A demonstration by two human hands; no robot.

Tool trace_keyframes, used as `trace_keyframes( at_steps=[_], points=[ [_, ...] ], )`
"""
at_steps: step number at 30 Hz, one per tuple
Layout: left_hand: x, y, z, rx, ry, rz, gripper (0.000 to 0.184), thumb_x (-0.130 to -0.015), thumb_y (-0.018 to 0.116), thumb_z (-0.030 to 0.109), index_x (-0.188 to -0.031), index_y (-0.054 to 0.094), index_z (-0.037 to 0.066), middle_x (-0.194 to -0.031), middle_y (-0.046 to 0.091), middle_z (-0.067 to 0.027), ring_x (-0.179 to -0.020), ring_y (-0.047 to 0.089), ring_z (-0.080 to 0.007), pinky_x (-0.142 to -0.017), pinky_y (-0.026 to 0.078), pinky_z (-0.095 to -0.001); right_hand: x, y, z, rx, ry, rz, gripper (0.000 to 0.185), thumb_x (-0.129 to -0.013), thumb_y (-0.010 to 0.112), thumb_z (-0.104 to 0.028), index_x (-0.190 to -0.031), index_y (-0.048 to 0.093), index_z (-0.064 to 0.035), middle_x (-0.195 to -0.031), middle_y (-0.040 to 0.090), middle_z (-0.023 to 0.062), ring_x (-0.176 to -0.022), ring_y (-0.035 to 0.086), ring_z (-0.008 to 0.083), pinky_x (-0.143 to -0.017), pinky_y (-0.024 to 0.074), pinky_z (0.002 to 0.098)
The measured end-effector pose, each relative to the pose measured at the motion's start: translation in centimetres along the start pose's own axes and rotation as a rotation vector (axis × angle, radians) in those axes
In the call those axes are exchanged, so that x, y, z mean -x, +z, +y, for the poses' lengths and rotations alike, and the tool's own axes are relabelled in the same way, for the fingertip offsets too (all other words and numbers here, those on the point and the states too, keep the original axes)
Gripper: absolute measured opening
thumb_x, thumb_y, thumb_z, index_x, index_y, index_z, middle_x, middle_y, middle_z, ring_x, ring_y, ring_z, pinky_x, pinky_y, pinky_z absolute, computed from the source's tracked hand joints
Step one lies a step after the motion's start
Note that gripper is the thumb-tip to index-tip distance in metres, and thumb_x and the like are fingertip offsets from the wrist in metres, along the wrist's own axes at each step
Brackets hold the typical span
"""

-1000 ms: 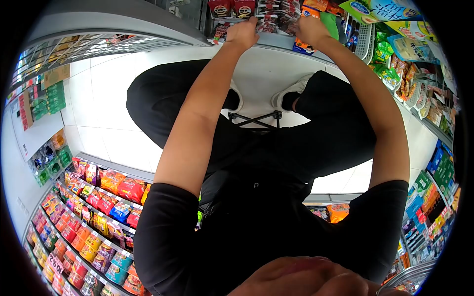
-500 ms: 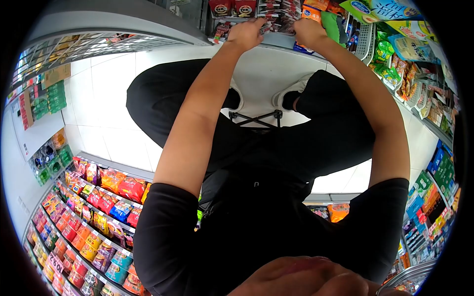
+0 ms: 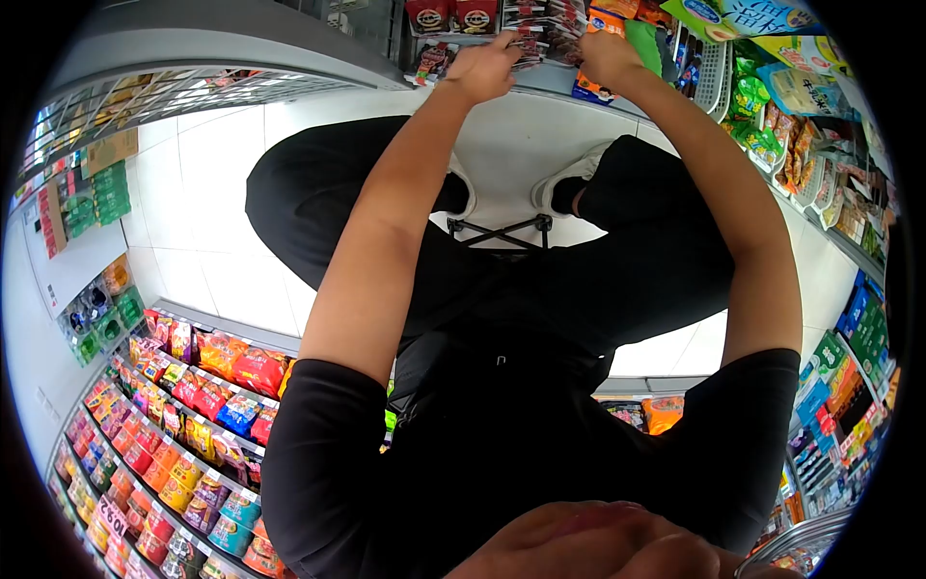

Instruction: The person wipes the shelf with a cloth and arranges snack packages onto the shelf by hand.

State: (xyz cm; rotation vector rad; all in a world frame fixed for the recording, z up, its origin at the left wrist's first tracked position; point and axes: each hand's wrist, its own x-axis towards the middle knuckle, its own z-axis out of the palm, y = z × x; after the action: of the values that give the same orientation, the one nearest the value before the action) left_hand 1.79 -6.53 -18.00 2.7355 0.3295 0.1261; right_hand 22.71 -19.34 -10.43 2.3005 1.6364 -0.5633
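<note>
My left hand is at the front of a low shelf, fingers curled at the edge of a row of small dark-and-red snack packets. It appears to pinch one packet at the row's left side. To the right of that row, my right hand is closed, its fingertips pointing left. Whatever it grips is hidden. Beside it stand an orange pack and a green pack, and a blue-and-orange box shows just below. More small packets lie left of my left hand, under two red boxes.
A white basket and hanging snack bags are at the right. A grey rack with wire mesh is at the upper left. Behind me are shelves of bagged and tubbed food. A folding stool is between my feet.
My right hand has shifted slightly to the right, away from the packet row, and more of the blue-and-orange box shows. My left hand has barely moved.
</note>
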Motion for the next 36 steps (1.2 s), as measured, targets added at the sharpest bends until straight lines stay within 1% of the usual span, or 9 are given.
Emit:
trace_keyframes(
  at_steps=[11,17,21,23,24,27,32,35,36],
  points=[
    [0.3,0.7,0.0,-0.056,-0.069,-0.004,0.045,-0.085,0.063,0.020,-0.128,0.062,0.009,-0.144,0.047,-0.0065,-0.097,0.070,-0.0323,-0.083,0.056,-0.0478,0.1,0.2,0.1,0.010,0.002,0.005,0.027,-0.081,0.066,-0.009,-0.107,0.070,-0.0007,-0.107,0.071,0.0234,-0.102,0.071,0.0377,-0.088,0.0575,0.0469],
    [0.0,1.3,-0.1,0.017,-0.065,-0.105,0.050,-0.085,0.064,0.021,-0.132,0.058,0.007,-0.148,0.046,-0.0069,-0.101,0.068,-0.0341,-0.087,0.055,-0.0482,0.0,0.2,0.3,0.032,0.024,0.007,0.028,-0.082,0.067,-0.010,-0.108,0.070,-0.0013,-0.109,0.071,0.0221,-0.102,0.071,0.0371,-0.088,0.0578,0.0474],
    [-0.5,1.1,0.3,0.006,-0.141,-0.114,0.045,-0.085,0.066,0.023,-0.126,0.059,0.007,-0.146,0.049,-0.0074,-0.103,0.068,-0.0342,-0.086,0.055,-0.0492,0.0,0.5,0.5,0.026,0.033,0.031,0.028,-0.082,0.068,-0.012,-0.108,0.071,-0.0020,-0.109,0.072,0.0205,-0.102,0.071,0.0367,-0.087,0.0580,0.0477],
    [-0.4,0.7,0.3,-0.061,-0.212,-0.118,0.041,-0.084,0.066,0.024,-0.121,0.060,0.006,-0.144,0.051,-0.0072,-0.103,0.068,-0.0337,-0.086,0.055,-0.0496,0.0,0.9,0.6,0.020,0.036,0.083,0.027,-0.081,0.069,-0.013,-0.104,0.072,-0.0009,-0.104,0.072,0.0230,-0.099,0.071,0.0377,-0.087,0.0579,0.0467],
    [-0.3,0.6,0.1,-0.077,-0.209,-0.111,0.040,-0.084,0.067,0.024,-0.120,0.060,0.006,-0.142,0.052,-0.0071,-0.103,0.068,-0.0333,-0.085,0.055,-0.0495,0.0,0.8,0.5,0.017,0.037,0.111,0.026,-0.080,0.070,-0.013,-0.102,0.072,-0.0003,-0.101,0.072,0.0243,-0.097,0.071,0.0382,-0.087,0.0579,0.0462],
    [-0.2,0.1,-0.3,-0.118,-0.175,-0.098,0.038,-0.083,0.068,0.023,-0.116,0.061,0.007,-0.137,0.055,-0.0064,-0.101,0.068,-0.0323,-0.083,0.056,-0.0488,0.0,0.3,0.2,0.012,-0.014,0.024,0.026,-0.081,0.068,-0.009,-0.106,0.071,-0.0027,-0.108,0.072,0.0188,-0.101,0.071,0.0362,-0.086,0.0583,0.0468],
    [-0.5,0.6,-0.4,-0.212,-0.029,-0.047,0.036,-0.082,0.069,0.020,-0.115,0.062,0.007,-0.129,0.057,-0.0044,-0.096,0.069,-0.0317,-0.080,0.056,-0.0471,0.2,0.8,-1.5,0.037,-0.087,0.060,0.023,-0.080,0.066,-0.005,-0.102,0.073,-0.0035,-0.106,0.072,0.0183,-0.099,0.071,0.0363,-0.085,0.0587,0.0453],
    [-0.5,0.1,0.4,-0.211,-0.032,-0.034,0.022,-0.081,0.066,0.012,-0.103,0.067,0.008,-0.117,0.060,-0.0049,-0.096,0.068,-0.0287,-0.081,0.054,-0.0458,-0.2,1.7,-1.5,0.055,-0.117,0.084,0.023,-0.080,0.065,-0.004,-0.101,0.073,-0.0039,-0.105,0.072,0.0184,-0.099,0.071,0.0361,-0.084,0.0587,0.0448],
    [-0.5,0.0,0.5,-0.209,-0.028,-0.031,0.022,-0.081,0.065,0.012,-0.103,0.067,0.008,-0.117,0.060,-0.0047,-0.097,0.068,-0.0285,-0.081,0.054,-0.0456,-0.2,1.7,-1.6,0.063,-0.122,0.088,0.023,-0.080,0.065,-0.004,-0.101,0.073,-0.0040,-0.105,0.072,0.0184,-0.098,0.071,0.0360,-0.084,0.0587,0.0446]
  ],
)
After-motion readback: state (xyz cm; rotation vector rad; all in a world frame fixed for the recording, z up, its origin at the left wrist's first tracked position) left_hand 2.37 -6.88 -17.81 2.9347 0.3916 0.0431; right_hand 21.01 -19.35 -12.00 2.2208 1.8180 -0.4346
